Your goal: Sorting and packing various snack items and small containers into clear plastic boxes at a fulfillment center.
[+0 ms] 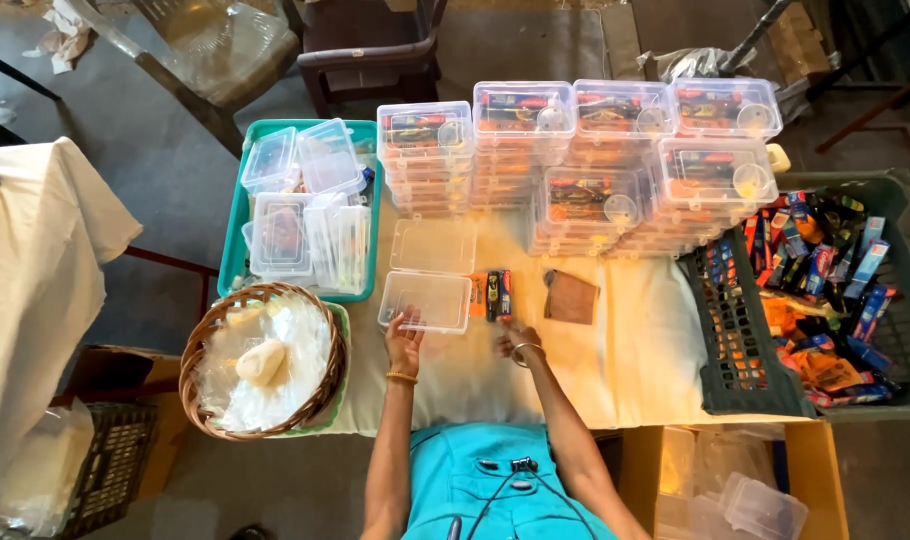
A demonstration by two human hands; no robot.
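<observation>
Open clear plastic box (pixel 430 272) at frame centre, lid hinged back, tray empty. Left hand (pixel 405 340) spread flat, fingertips on near rim. Right hand (pixel 518 343) loosely curled, empty, just below small packets (pixel 493 295). Judgement: box light, thin-walled, slick, flexes; grip by side rims.

one head-worn view looks steeply down on the table (pixel 615 370).

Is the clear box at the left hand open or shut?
Open: the clear box lies flat with its lid hinged back, and the left hand touches its empty tray.
</observation>
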